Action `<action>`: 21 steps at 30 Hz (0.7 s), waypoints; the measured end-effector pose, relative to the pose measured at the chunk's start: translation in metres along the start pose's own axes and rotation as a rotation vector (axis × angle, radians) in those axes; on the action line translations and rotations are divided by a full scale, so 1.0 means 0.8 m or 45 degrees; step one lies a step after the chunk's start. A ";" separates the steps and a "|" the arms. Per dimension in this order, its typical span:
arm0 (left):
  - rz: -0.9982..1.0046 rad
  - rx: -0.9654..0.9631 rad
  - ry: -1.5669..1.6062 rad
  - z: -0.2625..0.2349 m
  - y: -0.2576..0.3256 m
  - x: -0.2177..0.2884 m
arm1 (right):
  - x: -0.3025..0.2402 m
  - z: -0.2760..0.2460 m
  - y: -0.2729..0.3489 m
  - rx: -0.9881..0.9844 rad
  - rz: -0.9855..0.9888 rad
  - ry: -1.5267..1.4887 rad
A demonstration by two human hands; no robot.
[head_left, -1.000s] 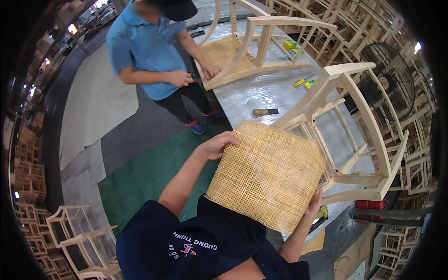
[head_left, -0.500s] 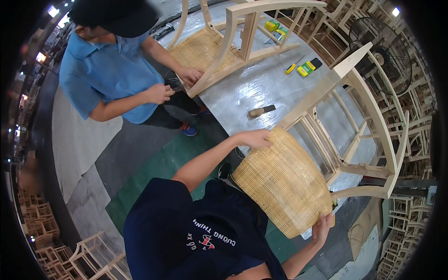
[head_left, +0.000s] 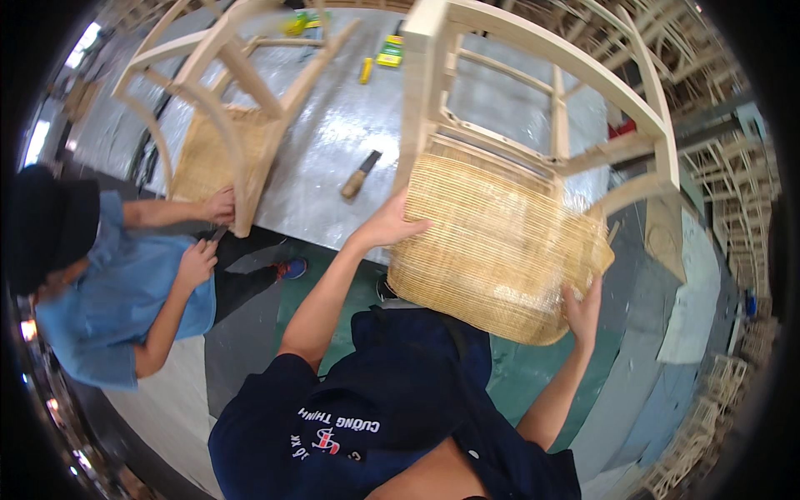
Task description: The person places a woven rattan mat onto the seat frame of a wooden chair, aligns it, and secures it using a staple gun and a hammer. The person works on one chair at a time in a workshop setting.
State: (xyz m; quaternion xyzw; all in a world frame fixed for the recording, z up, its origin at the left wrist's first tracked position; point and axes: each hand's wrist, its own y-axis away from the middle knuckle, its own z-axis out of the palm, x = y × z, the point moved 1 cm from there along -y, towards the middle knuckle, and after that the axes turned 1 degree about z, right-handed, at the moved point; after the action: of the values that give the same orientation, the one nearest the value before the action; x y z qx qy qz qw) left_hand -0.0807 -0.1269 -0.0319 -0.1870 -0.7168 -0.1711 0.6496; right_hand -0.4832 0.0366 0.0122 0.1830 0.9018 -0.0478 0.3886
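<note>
A woven cane webbing sheet [head_left: 483,250], tan and slightly curved, spans the space between my hands in front of a pale wooden chair frame [head_left: 423,83] lying on the table. My left hand [head_left: 389,223] grips the sheet's left edge, thumb on top and the other fingers hidden beneath. At the lower right edge my right hand [head_left: 585,310] pinches the sheet, its fingers partly behind it. The sheet's far edge overlaps the near part of the frame; whether they touch, I cannot tell. A wooden-handled chisel-like tool [head_left: 360,177] lies left of the frame.
On the left, a person in a blue shirt [head_left: 125,292] works with a thin tool at another chair frame [head_left: 265,171] with cane webbing. A yellow cutter [head_left: 366,71] and a green-yellow box [head_left: 390,50] lie on the grey table [head_left: 325,142]. Stacked chair frames [head_left: 708,408] stand at right.
My view has turned, so the table and the other person appear farther left. The sheet, still in both hands, has gone from slanted to more level before the chair frame.
</note>
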 end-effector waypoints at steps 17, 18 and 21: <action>0.000 0.351 -0.449 0.073 -0.060 -0.026 | 0.027 0.044 -0.123 -0.053 -0.140 -0.110; 0.089 0.377 -0.596 0.073 -0.066 -0.026 | 0.027 0.050 -0.126 -0.078 -0.112 -0.122; -0.388 0.265 -0.812 0.066 -0.080 -0.037 | 0.025 0.066 -0.130 -0.093 -0.069 -0.163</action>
State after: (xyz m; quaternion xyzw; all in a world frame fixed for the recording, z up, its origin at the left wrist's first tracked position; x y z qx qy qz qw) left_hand -0.1549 -0.1583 -0.0668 -0.0548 -0.9165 -0.1252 0.3760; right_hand -0.4979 -0.0658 -0.0450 0.1409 0.8808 -0.0370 0.4504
